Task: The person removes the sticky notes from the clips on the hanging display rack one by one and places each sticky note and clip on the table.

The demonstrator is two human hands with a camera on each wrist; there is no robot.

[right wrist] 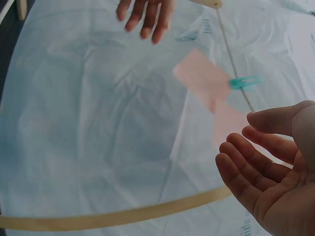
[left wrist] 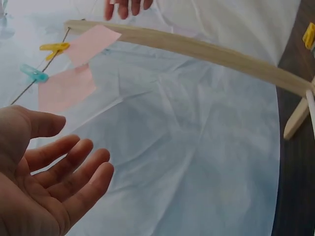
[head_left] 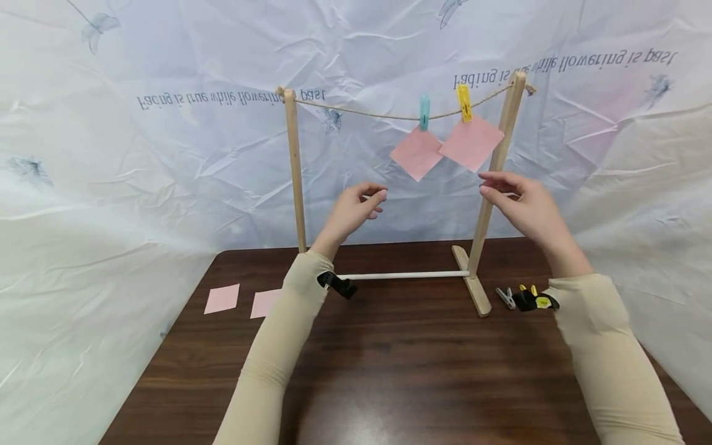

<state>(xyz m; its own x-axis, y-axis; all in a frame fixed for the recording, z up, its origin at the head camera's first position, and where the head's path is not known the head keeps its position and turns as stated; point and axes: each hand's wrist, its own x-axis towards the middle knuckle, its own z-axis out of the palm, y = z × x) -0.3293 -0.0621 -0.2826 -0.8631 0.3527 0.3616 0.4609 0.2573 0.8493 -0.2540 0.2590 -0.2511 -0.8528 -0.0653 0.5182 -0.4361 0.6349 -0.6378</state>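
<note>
Two pink paper squares hang by their corners from a twine line [head_left: 378, 115]. A teal clothespin [head_left: 424, 112] grips the left paper [head_left: 417, 153], and a yellow clothespin [head_left: 464, 104] grips the right paper [head_left: 471, 143]. My left hand [head_left: 356, 207] is in the air below and left of the papers, fingers loosely curved with nothing in them; the left wrist view shows its palm bare. Just below the right paper, beside the right post, is my right hand [head_left: 520, 201], also holding nothing, its fingers relaxed in the right wrist view.
The line runs between two wooden posts, the left post [head_left: 296, 173] and the right post [head_left: 497, 173], joined low by a white rod [head_left: 406, 275]. Two more pink squares [head_left: 222, 299] lie on the dark table [head_left: 389, 371] at left. Clothespins [head_left: 506, 298] lie by my right wrist.
</note>
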